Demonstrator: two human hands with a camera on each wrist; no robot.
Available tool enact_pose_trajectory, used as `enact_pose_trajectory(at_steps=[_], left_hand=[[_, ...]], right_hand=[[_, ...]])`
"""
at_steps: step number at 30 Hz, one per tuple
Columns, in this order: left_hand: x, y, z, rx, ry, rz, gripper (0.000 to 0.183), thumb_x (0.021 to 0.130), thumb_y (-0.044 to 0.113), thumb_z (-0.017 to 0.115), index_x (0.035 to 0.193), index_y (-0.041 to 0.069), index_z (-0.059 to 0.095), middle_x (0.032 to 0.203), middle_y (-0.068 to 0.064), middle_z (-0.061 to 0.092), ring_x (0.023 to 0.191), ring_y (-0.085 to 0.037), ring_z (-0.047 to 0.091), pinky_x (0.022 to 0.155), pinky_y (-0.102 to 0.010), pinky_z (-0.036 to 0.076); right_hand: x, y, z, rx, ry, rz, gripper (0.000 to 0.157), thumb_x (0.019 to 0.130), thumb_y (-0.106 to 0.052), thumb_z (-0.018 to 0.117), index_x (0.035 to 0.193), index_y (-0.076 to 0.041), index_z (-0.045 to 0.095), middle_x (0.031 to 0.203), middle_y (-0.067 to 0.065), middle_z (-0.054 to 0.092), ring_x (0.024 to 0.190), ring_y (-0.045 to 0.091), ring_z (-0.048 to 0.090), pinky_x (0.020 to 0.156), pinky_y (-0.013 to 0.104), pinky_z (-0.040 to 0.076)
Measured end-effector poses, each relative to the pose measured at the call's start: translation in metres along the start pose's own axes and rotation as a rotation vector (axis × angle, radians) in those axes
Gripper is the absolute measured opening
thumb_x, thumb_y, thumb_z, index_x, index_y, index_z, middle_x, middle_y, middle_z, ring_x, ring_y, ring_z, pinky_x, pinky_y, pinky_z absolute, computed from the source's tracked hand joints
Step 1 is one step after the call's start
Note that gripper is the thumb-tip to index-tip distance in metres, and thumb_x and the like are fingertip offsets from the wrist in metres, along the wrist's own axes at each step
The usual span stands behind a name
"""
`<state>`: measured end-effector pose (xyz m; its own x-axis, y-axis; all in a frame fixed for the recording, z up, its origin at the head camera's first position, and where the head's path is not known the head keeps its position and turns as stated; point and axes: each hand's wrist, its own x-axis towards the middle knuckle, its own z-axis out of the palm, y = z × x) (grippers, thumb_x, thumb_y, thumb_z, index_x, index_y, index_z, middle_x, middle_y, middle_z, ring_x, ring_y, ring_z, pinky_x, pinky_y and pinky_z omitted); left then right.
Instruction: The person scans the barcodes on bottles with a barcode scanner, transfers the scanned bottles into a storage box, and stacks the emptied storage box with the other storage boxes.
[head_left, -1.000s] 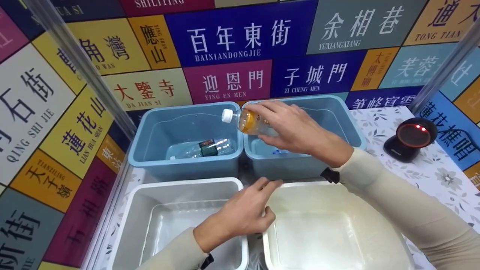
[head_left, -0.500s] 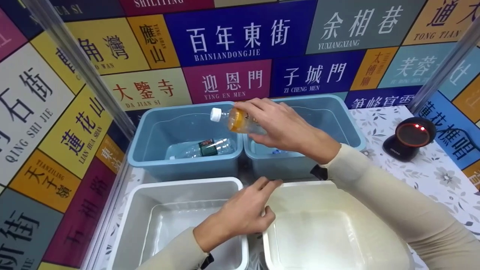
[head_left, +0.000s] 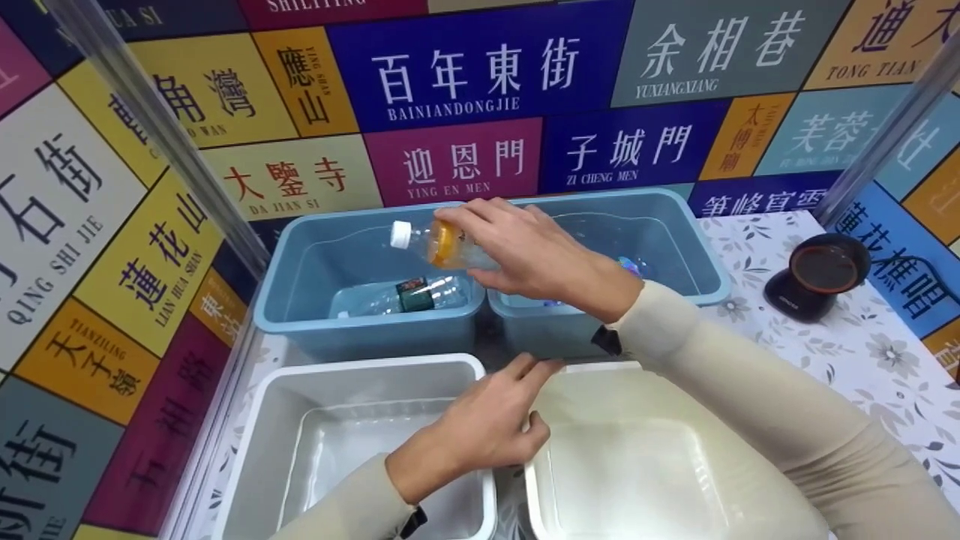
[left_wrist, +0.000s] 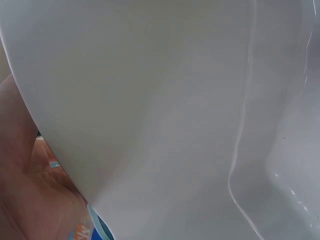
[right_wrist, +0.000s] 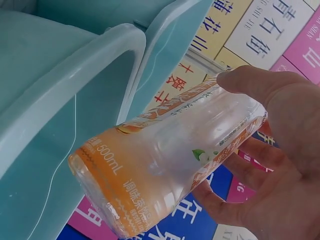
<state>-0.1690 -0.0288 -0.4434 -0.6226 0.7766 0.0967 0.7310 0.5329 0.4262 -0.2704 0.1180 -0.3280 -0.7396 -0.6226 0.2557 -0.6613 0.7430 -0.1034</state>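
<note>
My right hand (head_left: 529, 247) grips a clear plastic drink bottle (right_wrist: 165, 155) with an orange label and a white cap. In the head view the bottle lies sideways over the left blue bin (head_left: 300, 324), its cap pointing left. Thumb and fingers wrap its body in the right wrist view. Inside that bin lies a clear bottle (head_left: 416, 295) with a dark green label. My left hand (head_left: 487, 416) hovers or rests between the two white bins, fingers loosely bent and fingertips close to the right white bin's rim (head_left: 600, 367); contact cannot be told. It grips nothing visible.
The right blue bin (head_left: 701, 292) holds something blue and shiny, partly hidden by my right arm. A left white bin (head_left: 315, 367) stands in front. A black scanner (head_left: 817, 277) sits on the floral tablecloth at right. Sign-printed panels and clear posts enclose the table.
My right hand has carried the bottle leftward, from between the blue bins to over the left one. My left hand has stayed in place. The scanner's red lights have gone dark.
</note>
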Motion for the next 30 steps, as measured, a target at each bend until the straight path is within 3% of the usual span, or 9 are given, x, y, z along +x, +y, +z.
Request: enact_pose_trajectory(at_steps=[11,24,30], left_hand=[[-0.002,0.000,0.001,0.030,0.042,0.022,0.067,0.087,0.015,0.060,0.154,0.013,0.054,0.127,-0.007,0.064,0.089,-0.013,0.059,0.074,-0.029,0.055],[-0.002,-0.001,0.001,0.024,0.040,0.028,0.066,0.089,0.015,0.059,0.155,0.013,0.054,0.127,-0.008,0.064,0.087,-0.013,0.058,0.073,-0.029,0.054],[-0.002,-0.001,0.003,0.041,0.044,0.022,0.066,0.088,0.016,0.059,0.154,0.012,0.054,0.124,-0.007,0.065,0.087,-0.013,0.058,0.072,-0.028,0.054]], right_hand=[[0.020,-0.015,0.013,-0.011,-0.064,-0.012,0.081,0.098,-0.033,0.079,0.167,-0.026,0.038,0.159,0.003,0.055,0.147,0.028,0.051,0.115,0.062,0.050],[0.031,-0.020,0.016,-0.009,-0.109,0.021,0.081,0.099,-0.036,0.077,0.168,-0.028,0.035,0.161,0.002,0.053,0.148,0.029,0.051,0.117,0.065,0.047],[0.036,-0.025,0.017,0.007,-0.127,0.040,0.074,0.098,-0.035,0.079,0.159,-0.028,0.038,0.155,0.000,0.057,0.143,0.025,0.054,0.118,0.064,0.047]])
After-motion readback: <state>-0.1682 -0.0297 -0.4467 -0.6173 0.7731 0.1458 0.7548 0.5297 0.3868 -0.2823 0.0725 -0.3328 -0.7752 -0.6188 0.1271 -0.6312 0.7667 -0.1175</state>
